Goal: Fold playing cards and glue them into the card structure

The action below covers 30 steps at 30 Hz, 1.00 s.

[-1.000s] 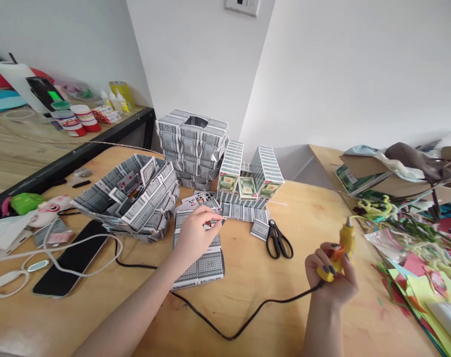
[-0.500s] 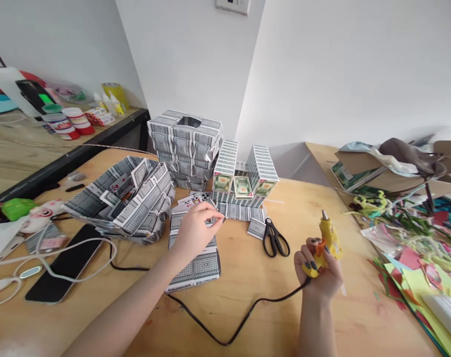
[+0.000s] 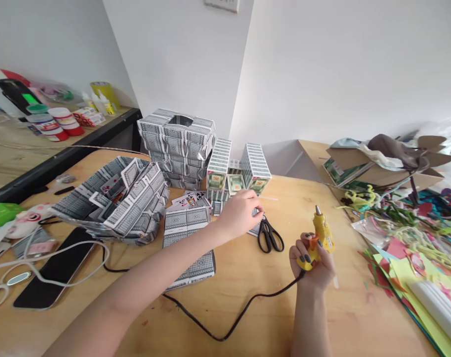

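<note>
My left hand (image 3: 242,214) is over the table beside the black scissors (image 3: 270,235), its fingers bent together above a small folded card piece (image 3: 254,229); whatever they may hold is hidden. My right hand (image 3: 313,260) is wrapped round a yellow glue gun (image 3: 323,233), nozzle up, with a black cord running from its handle. A flat panel of woven cards (image 3: 188,223) lies partly under my left forearm. Loose playing cards (image 3: 191,200) are behind it. Stacked card boxes (image 3: 255,166) stand behind my left hand.
A card basket (image 3: 136,208) sits at the left, with a tall card-built box (image 3: 176,144) behind. A phone (image 3: 56,270) and white cables are at the left edge. Coloured paper (image 3: 411,277) and a cardboard box (image 3: 381,171) are at the right.
My left hand has moved right, from above the woven card panel to the small folded piece by the scissors. The view has shifted slightly; my right hand still grips the glue gun.
</note>
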### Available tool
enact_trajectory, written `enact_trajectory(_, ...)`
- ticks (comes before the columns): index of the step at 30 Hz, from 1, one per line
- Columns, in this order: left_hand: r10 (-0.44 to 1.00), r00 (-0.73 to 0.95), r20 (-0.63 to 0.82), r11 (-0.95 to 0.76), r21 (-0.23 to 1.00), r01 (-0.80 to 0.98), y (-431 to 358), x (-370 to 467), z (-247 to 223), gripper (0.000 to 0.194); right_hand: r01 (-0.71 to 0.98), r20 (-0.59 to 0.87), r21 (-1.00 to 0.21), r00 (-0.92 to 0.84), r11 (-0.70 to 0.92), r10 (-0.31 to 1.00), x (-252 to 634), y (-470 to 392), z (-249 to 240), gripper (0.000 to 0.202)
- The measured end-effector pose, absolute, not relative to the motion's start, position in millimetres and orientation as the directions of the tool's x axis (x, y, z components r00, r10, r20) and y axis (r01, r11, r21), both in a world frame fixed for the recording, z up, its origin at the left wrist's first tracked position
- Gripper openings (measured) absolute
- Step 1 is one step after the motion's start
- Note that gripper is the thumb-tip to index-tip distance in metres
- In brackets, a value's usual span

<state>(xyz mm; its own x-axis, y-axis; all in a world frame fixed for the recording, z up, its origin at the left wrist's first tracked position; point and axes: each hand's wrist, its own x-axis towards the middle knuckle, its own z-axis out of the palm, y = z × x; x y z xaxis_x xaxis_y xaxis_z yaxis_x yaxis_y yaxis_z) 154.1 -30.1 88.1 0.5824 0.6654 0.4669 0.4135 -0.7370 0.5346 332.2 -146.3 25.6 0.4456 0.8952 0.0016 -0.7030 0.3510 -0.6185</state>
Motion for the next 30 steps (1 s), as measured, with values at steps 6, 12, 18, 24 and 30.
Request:
enact_trajectory(6,0.595,0.693,0.408,-0.775,0.521,0.358,-12,184,85,0.035,-0.709,-0.007,-0.613,0.448,0.350,0.894,333,-145,24,0.014)
enact_trajectory(12,0.689,0.625,0.368,-0.700,0.562,0.441,-15,142,93,0.022,-0.723,-0.014,-0.613,0.412,0.318,0.911,329,-143,23,0.016)
enact_trajectory(18,0.839,0.451,0.304,-0.537,0.598,0.595,-41,68,100,0.034,-0.702,-0.050,-0.682,0.327,0.207,0.944,318,-142,23,0.016)
enact_trajectory(24,0.970,-0.001,0.245,-0.167,0.663,0.729,-84,2,63,0.032,-0.620,-0.101,-0.783,0.204,0.049,0.974,300,-137,15,0.016)
enact_trajectory(30,0.952,-0.302,-0.046,0.165,0.909,0.382,-129,-12,10,0.069,-0.466,-0.116,-0.884,0.128,-0.043,0.985,277,-132,10,0.020)
